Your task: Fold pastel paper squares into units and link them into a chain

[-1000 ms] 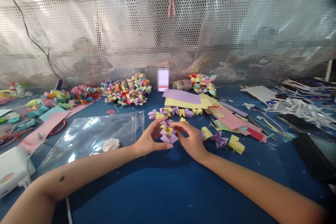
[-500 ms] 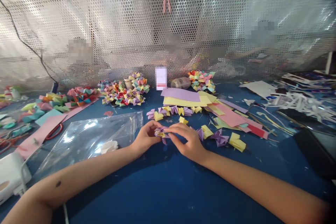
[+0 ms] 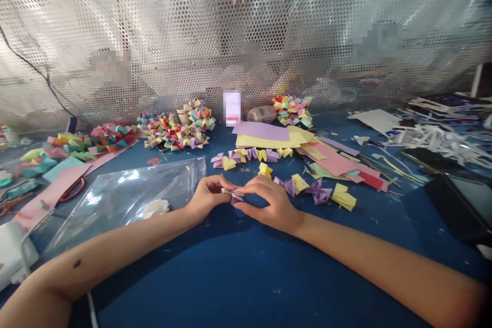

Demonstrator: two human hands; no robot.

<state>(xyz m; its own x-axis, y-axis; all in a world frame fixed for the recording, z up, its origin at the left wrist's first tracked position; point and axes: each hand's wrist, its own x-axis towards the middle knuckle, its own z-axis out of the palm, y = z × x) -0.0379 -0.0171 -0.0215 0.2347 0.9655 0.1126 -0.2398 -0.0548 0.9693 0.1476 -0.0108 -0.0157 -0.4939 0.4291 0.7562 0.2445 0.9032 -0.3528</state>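
Between my two hands, low over the blue table, is a purple folded paper piece (image 3: 237, 197) with a little pale yellow in its folds. My left hand (image 3: 211, 195) pinches its left side between thumb and fingers. On the other side, the fingertips of my right hand (image 3: 271, 202) close on its right edge. Just beyond lies a row of purple and yellow folded pieces (image 3: 251, 155). More folded pieces, among them a purple one (image 3: 320, 192) and a yellow one (image 3: 344, 196), rest to the right of my right hand.
Paper strips and sheets (image 3: 265, 138) lie behind the hands, near colourful folded-paper clusters (image 3: 179, 133). A clear plastic bag (image 3: 119, 189) is at left, with red-handled scissors (image 3: 73, 189) past it. A dark phone-like device (image 3: 457, 210) sits at right. A perforated metal panel (image 3: 184, 36) stands behind.
The purple folded piece has been turned and looks flatter between my fingers, its yellow inside showing less. The camera view has tilted down slightly.
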